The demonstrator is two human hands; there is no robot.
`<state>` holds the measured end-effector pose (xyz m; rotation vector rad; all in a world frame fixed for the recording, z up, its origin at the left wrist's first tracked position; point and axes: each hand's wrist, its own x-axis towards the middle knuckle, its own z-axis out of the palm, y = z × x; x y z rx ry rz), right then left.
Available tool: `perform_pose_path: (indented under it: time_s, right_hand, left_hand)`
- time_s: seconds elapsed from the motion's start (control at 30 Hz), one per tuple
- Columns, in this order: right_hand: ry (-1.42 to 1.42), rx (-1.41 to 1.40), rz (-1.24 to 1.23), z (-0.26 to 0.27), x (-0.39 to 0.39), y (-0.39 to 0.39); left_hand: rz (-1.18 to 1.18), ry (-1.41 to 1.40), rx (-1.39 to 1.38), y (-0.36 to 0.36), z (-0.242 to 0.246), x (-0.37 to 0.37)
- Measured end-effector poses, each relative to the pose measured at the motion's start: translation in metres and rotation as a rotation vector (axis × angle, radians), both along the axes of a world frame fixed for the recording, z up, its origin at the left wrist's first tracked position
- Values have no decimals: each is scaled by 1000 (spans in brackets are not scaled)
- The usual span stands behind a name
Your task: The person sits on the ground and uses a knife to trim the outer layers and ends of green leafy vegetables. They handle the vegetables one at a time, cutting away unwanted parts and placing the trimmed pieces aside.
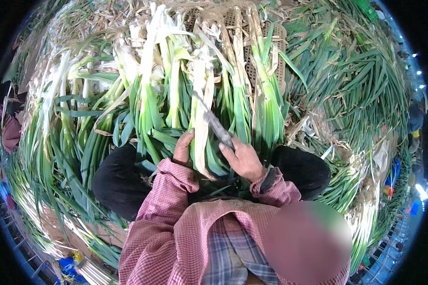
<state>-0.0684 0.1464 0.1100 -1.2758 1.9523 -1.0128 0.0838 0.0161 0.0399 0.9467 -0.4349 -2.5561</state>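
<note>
My left hand [183, 146] grips the green part of a large green onion [198, 85] from its left side. The stalk stands root end away from me, and a dry, pale outer leaf [204, 142] hangs down along it. In my right hand [245, 158] is a knife [219, 130] with a dark, worn handle. Its thin blade points up and left, over the stalk; whether it touches is hard to tell. More green onions with white stems [148, 64] lie just left of the held one, and browner, untrimmed stalks [265, 82] lie to the right.
A brown plastic crate [280, 50] lies beneath the stalks ahead. Piled green leaves [353, 82] fill the right side. Bundled thin onions [363, 213] lie at the lower right, and a blue tie with yellow strands [69, 265] at the lower left. My knees [301, 172] flank the work.
</note>
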Motion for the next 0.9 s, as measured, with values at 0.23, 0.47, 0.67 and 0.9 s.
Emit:
perform_pose_path:
  time_s: [0.23, 0.47, 0.67, 0.9]
  right_hand:
    - [233, 392, -276, -68, -79, -98]
    - [307, 326, -194, -12, -35, -44]
    - [496, 249, -246, -41, -46, -94]
    - [396, 402, -274, -68, -97, -135]
  left_hand:
    - [-35, -232, -450, 11, 12, -24]
    - [-222, -503, -816, 11, -14, -30]
    - [-65, -620, -958, 21, -47, -37]
    - [-151, -490, -746, 13, -37, -36]
